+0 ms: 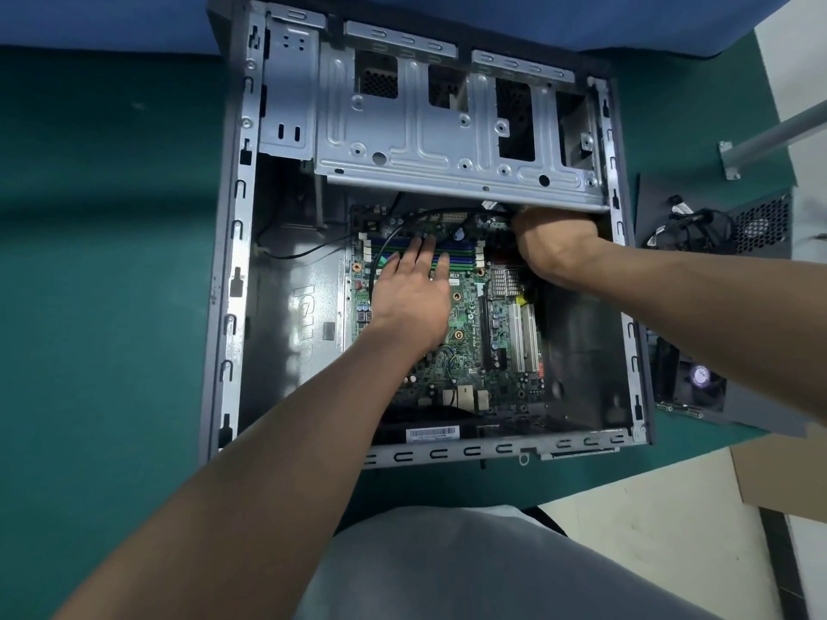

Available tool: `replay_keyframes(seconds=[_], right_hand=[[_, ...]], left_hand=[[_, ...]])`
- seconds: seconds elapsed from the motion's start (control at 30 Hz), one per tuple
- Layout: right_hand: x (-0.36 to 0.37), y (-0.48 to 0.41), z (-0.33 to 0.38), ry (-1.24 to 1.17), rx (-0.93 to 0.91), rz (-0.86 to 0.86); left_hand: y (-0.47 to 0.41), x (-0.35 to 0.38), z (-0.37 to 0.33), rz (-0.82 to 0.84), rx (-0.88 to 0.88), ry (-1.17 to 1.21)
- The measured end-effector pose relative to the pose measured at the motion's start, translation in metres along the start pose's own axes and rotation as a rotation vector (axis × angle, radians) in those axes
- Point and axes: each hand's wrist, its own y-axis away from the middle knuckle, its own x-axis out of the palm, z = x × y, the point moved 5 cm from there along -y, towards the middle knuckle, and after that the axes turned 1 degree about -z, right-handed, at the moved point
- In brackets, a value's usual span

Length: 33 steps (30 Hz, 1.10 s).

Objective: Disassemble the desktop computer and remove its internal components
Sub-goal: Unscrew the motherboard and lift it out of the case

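Case (223, 270) lies open on its side on the green table (112, 261), with the motherboard (470, 351) seated inside. Left hand (411, 302) rests flat on the board. Its fingers (420, 250) are straight, slightly spread and hold nothing, and the fingertips lie on the memory slots (465, 257). A black cable (447, 211) arcs just left of those fingertips and runs beyond them toward the right hand (555, 248). That hand sits at the board's far right corner, back upward, with its fingers curled down out of sight. Whether they grip anything cannot be told. Drive cage (447, 149) spans the case just beyond both sets of fingers, its near edge directly over the right knuckles. A finned heatsink (505, 281) lies between the hands, near the right wrist. Outside the case, well right of the right fingers, a power supply (760, 226) and a fan (700, 378) lie on the table.
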Motion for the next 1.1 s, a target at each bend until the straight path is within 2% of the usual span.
replay_keyframes(seconds=[0.1, 0.2, 0.33, 0.43, 0.5, 0.57, 0.67, 0.7, 0.77, 0.83, 0.93, 1.1], right_hand=[[0.002, -0.004, -0.003, 0.054, -0.061, 0.019], [-0.003, -0.004, -0.004, 0.075, -0.047, 0.057], [-0.013, 0.023, 0.013, -0.073, -0.066, -0.044], [-0.018, 0.054, 0.021, -0.016, -0.083, -0.127], [-0.013, 0.074, 0.028, 0.072, -0.094, -0.085], [-0.007, 0.093, 0.039, 0.064, -0.178, -0.056], [-0.001, 0.113, 0.055, -0.088, -0.407, -0.118], [0.004, 0.117, 0.059, -0.205, -0.486, -0.076], [0.014, 0.122, 0.066, -0.472, -0.594, 0.177], [0.022, 0.123, 0.075, -0.552, -0.682, 0.324], [0.024, 0.124, 0.086, -0.503, -0.762, 0.281], [0.014, 0.130, 0.105, -0.326, -0.831, 0.169]], left_hand=[[-0.001, 0.001, 0.001, -0.014, 0.009, -0.019], [-0.001, 0.000, 0.003, -0.027, 0.012, -0.016], [0.000, 0.001, 0.004, -0.043, 0.039, -0.005], [0.003, -0.002, 0.009, -0.058, 0.086, 0.015], [0.008, -0.004, 0.008, -0.062, 0.148, 0.010], [0.017, -0.009, 0.002, -0.093, 0.226, 0.019], [0.037, -0.016, -0.009, -0.175, 0.295, 0.088], [0.044, -0.015, -0.011, -0.139, 0.284, 0.131], [0.058, -0.010, -0.016, 0.055, 0.237, 0.270], [0.066, -0.005, -0.019, 0.200, 0.221, 0.264], [0.067, -0.012, -0.015, 0.184, 0.192, 0.148], [0.083, -0.025, 0.013, 0.152, 0.051, 0.169]])
